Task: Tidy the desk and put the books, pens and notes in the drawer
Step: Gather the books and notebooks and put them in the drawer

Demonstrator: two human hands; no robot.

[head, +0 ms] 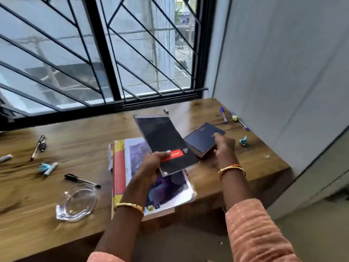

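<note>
Above the stack: the black spiral notepad (163, 143) is held off the desk, tilted, over the pile of large books (151, 178).
Left hand: the left hand (151, 167) pinches the notepad by its near corner, thumb on the red label.
Slip risk: held by one corner only, the pad could swing or drop onto the pile, I judge.
Right hand: the right hand (224, 146) has its fingers curled over the near edge of the thick dark book (203, 140), which lies on the wooden desk (85, 133); whether it grips yet I cannot tell.
Overhang: the pile juts past the desk's front edge; a knock may tip it off.
Strays: black pen (82, 180) beside the glass dish (79, 205); blue pens (224, 115) near the wall, easily missed.
Drawer: not in view.
</note>
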